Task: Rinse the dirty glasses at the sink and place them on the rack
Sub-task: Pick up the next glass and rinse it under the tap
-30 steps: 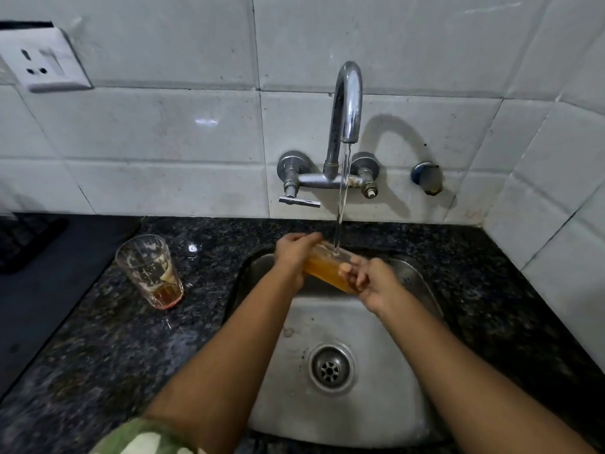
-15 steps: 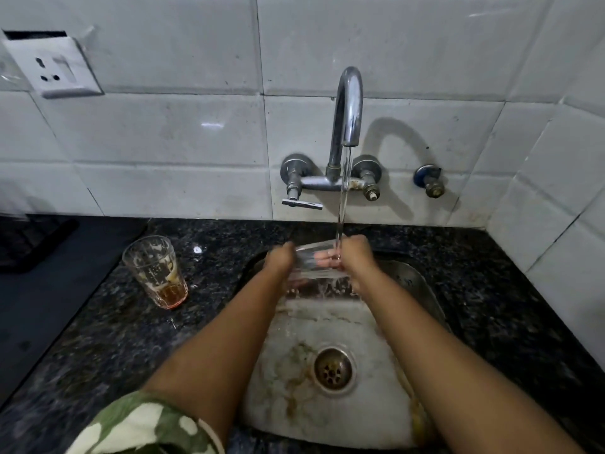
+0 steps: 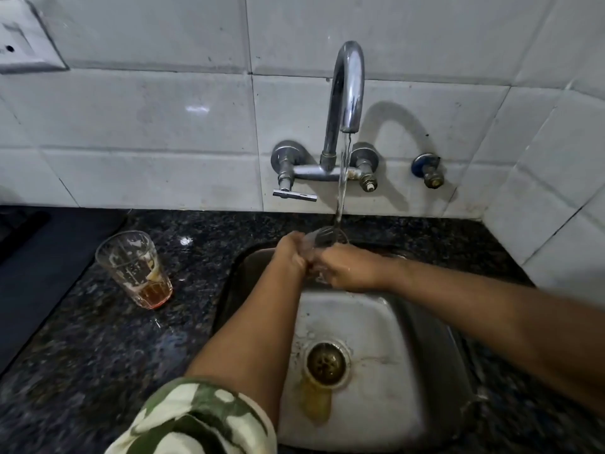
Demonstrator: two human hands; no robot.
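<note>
Dark granite counter (image 3: 98,355), running wall to wall below white tiles (image 3: 147,126); steel sink (image 3: 376,322) set into it, a yellow-brown streak lying at the drain (image 3: 326,364); chrome tap (image 3: 347,93) above, water (image 3: 342,178) falling in a thin stream. Both forearms reaching over the basin; left hand (image 3: 289,252) and right hand (image 3: 347,268) closed together around one clear glass (image 3: 327,235), fingers curled on its lower body, rim raised toward the wall and meeting the stream. Held glass apparently free of coloured liquid, hence judged mid-rinse, not yet finished. Second glass (image 3: 136,270) upright on the counter, left of the sink and well apart from the hands, foam marks on its wall and amber dregs at its base; untouched, still to be rinsed. No rack within view, so nothing shown as placed; remaining, by this evidence: completing this rinse, racking it, then the whole cycle for the second glass.
</note>
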